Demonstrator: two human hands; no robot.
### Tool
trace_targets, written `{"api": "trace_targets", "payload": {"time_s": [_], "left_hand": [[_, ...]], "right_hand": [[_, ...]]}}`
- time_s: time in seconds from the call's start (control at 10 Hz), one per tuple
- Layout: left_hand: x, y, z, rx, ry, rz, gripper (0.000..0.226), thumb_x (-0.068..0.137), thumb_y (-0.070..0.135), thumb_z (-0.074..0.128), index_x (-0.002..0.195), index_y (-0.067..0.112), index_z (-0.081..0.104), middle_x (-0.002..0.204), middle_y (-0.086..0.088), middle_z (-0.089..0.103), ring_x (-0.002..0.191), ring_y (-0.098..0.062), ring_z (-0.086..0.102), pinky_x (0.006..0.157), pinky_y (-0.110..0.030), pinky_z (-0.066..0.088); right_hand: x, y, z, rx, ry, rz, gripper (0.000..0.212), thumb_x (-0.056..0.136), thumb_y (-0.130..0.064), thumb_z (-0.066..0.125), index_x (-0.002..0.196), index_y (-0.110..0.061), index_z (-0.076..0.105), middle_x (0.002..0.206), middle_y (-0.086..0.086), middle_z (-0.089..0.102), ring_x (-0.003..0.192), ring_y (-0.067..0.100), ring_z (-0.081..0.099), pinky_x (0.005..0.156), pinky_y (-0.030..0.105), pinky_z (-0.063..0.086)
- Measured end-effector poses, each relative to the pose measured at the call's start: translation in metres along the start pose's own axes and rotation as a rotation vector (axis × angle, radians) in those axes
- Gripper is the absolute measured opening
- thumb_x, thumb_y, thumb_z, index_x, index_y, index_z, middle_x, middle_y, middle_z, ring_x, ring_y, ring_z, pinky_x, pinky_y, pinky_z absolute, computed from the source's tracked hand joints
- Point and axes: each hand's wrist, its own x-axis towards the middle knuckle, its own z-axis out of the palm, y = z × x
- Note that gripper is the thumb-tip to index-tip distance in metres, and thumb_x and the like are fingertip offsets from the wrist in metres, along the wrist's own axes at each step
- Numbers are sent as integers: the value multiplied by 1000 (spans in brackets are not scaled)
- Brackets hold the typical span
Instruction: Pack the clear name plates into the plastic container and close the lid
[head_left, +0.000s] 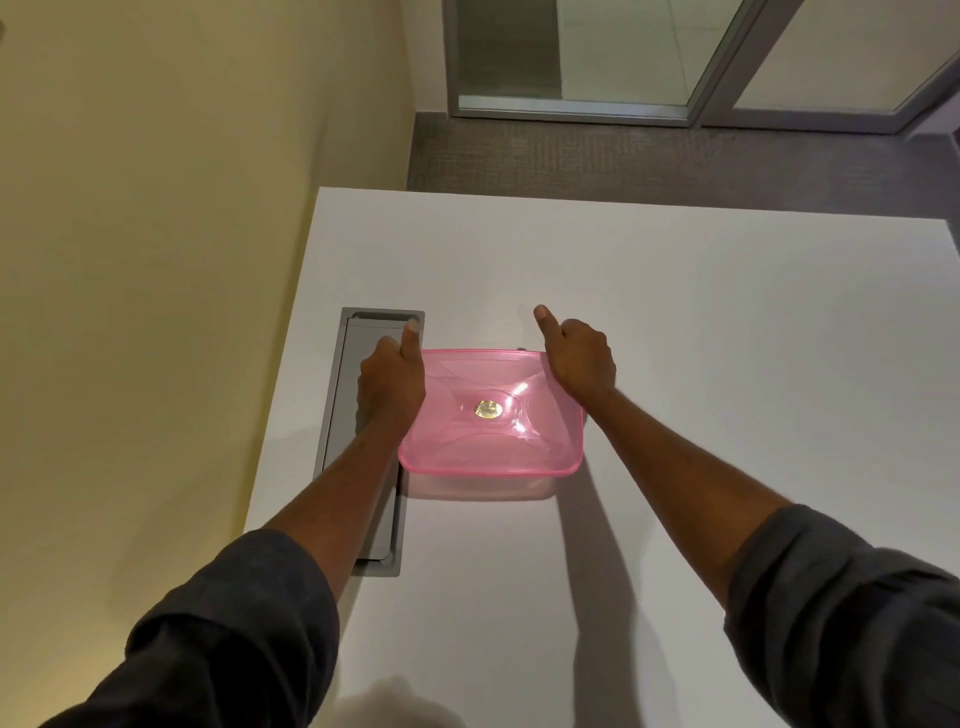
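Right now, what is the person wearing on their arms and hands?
Both arms wear dark grey fabric sleeves, the left sleeve and right sleeve pushed up, forearms bare. The left hand and right hand are bare: no gloves, rings or watch visible.

A white tabletop (727, 364) fills most of the view. Set into it near its left edge is a long grey recessed panel (363, 457) with a flat lid. A pale yellow wall (156, 260) runs along the left. Beyond the far edge lie grey carpet (623, 156) and a metal-framed glass partition (701, 62).
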Motion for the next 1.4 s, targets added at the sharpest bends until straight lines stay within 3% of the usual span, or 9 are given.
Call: {"api": "trace_targets", "payload": {"time_s": [0.1,0.2,0.4,0.8,0.9,1.0,1.1,1.2,1.4], "left_hand": [[-27,-10,-7,-76,35,-105,72,109,62,24,117,3,64,109,-19,70,93,-34,62,75,-40,44],[-53,-19,-7,-81,60,-177,73,109,61,23,123,1,62,121,-24,70,107,-43,66,84,-47,50],[-82,-20,-7,-79,88,-283,77,109,63,21,123,0,63,119,-25,72,107,-46,69,89,-52,55],[-81,-17,-4,-49,122,-280,75,111,59,22,119,-2,65,115,-27,74,103,-46,71,87,-52,56],[-83,-15,-9,-26,122,-278,72,111,58,24,124,-2,62,121,-27,71,110,-47,68,91,-53,55],[-84,-11,-17,103,144,-227,68,111,55,30,134,-4,56,140,-29,61,132,-47,56,110,-57,48],[-85,4,-40,296,95,33,69,111,50,37,155,-3,40,169,-28,31,162,-43,18,132,-58,16],[-89,19,-54,300,22,296,71,111,48,38,163,0,30,175,-22,22,165,-39,11,135,-54,10],[-129,90,-67,380,20,776,79,108,51,42,169,6,16,179,-14,7,167,-33,2,136,-50,9]], "right_hand": [[-36,19,-3,72,100,76,75,97,-82,34,99,-12,62,98,6,69,95,34,66,76,39,43],[-62,38,5,63,114,187,84,95,-84,32,116,-8,62,114,12,71,107,37,68,81,42,45],[-94,46,28,97,172,382,90,95,-85,16,112,-10,63,112,13,73,104,38,68,79,43,45],[-93,42,28,122,225,413,89,101,-78,14,116,-8,66,115,17,74,109,41,69,84,46,48],[-94,41,23,129,151,431,88,100,-80,13,123,-10,64,116,14,72,112,39,67,82,45,42],[-98,45,14,107,83,359,78,104,-73,20,131,-11,60,122,13,67,117,38,64,88,46,45],[-107,54,-17,39,56,103,64,109,-60,37,142,-9,55,143,17,60,134,38,56,107,50,47],[-115,61,-49,-92,85,-79,64,109,-56,43,150,-7,50,150,16,56,143,36,49,114,49,43],[-113,58,-157,-422,206,-408,80,111,-55,36,169,-6,12,179,14,6,166,32,0,135,46,6]]}}
